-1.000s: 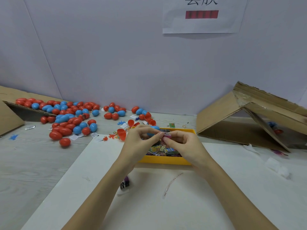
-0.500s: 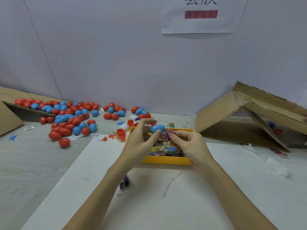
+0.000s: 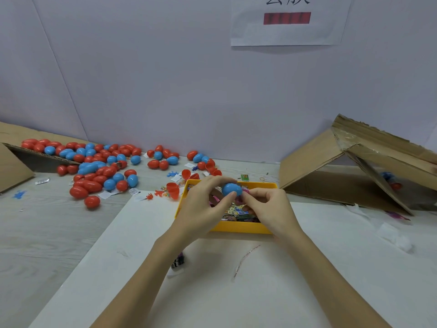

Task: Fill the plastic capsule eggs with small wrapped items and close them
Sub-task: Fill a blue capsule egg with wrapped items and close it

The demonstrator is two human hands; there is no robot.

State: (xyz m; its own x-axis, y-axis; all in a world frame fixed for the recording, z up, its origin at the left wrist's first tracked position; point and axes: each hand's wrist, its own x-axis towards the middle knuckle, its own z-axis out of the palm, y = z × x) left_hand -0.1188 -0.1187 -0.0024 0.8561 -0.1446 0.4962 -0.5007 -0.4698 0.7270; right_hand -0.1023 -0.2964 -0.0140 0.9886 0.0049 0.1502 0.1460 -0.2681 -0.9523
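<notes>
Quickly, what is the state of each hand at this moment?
Left hand: pinches the blue capsule egg over the yellow tray.
Right hand: fingers curled, fingertips at the egg; it seems to pinch it too.

- Held capsule egg (image 3: 231, 189): solid blue.
- Egg pile (image 3: 94, 166), far left: red and blue mixed.
- Tray (image 3: 238, 227): yellow; contents multicoloured, printed.
- Tabletop (image 3: 42, 228): pale grey wood grain.
- Sheet (image 3: 283, 292), near: plain white.
- Cardboard (image 3: 312, 157), right: brown.
- Wall sign (image 3: 287, 18): white with red bar.
</notes>
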